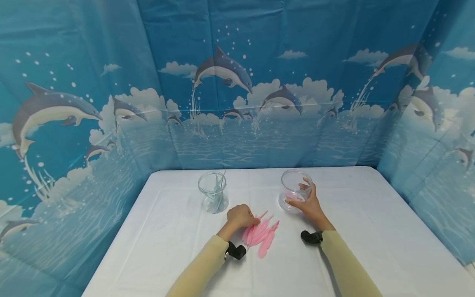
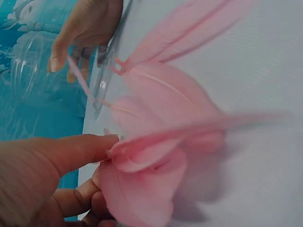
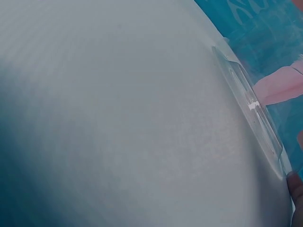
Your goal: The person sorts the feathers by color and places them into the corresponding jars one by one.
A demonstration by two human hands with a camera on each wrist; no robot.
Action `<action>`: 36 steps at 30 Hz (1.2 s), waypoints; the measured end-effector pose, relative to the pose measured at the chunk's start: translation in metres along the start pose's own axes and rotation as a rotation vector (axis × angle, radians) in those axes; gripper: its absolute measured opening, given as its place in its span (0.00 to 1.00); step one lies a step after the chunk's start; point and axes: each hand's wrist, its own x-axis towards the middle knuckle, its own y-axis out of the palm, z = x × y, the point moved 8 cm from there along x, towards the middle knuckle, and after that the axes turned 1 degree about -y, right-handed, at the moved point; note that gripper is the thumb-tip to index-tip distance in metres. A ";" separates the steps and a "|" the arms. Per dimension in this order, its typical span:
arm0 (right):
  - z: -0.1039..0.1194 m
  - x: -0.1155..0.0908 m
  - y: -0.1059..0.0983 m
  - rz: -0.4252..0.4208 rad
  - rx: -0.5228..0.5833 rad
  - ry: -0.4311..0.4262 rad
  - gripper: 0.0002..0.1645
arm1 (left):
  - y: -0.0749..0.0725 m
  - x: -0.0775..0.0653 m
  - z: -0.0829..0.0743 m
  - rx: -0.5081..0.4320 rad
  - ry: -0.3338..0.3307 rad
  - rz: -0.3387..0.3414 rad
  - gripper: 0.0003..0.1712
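My left hand [image 1: 240, 216] pinches a pink feather [image 2: 142, 153] near its quill, between thumb and fingers, low over the table. More pink feathers [image 1: 265, 247] lie in a loose fan beside and under it. Farther right, my right hand [image 1: 311, 204] grips a clear jar [image 1: 284, 190] from its right side, thumb in front and fingers around behind. The jar stands upright with its mouth uncovered. Through its wall, the right wrist view shows a pink feather [image 3: 281, 86] inside, above the thick clear base [image 3: 248, 104].
A second clear jar [image 1: 202, 190] stands at the back left, with several thin pale green pieces [image 1: 217, 187] leaning in it. A white cloth covers the table [image 1: 167, 231]. Blue dolphin-print sheeting [image 1: 237, 140] hangs behind and along both sides.
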 end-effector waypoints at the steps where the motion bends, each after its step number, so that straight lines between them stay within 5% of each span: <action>1: 0.001 0.000 0.000 0.001 -0.008 0.000 0.63 | 0.000 0.001 0.001 -0.011 -0.007 0.012 0.18; 12: 0.001 0.002 -0.004 -0.007 -0.018 0.014 0.64 | -0.003 0.007 0.005 -0.238 -0.003 0.056 0.14; 23: 0.000 0.003 -0.007 -0.009 -0.022 0.019 0.64 | -0.040 0.021 -0.026 -0.705 0.058 0.049 0.16; 28: -0.001 0.004 -0.008 -0.014 -0.016 0.007 0.63 | -0.071 0.040 -0.059 -0.898 0.179 -0.083 0.19; 36: -0.004 0.000 0.000 -0.006 0.019 0.006 0.63 | -0.097 0.065 -0.101 -1.067 0.346 -0.447 0.14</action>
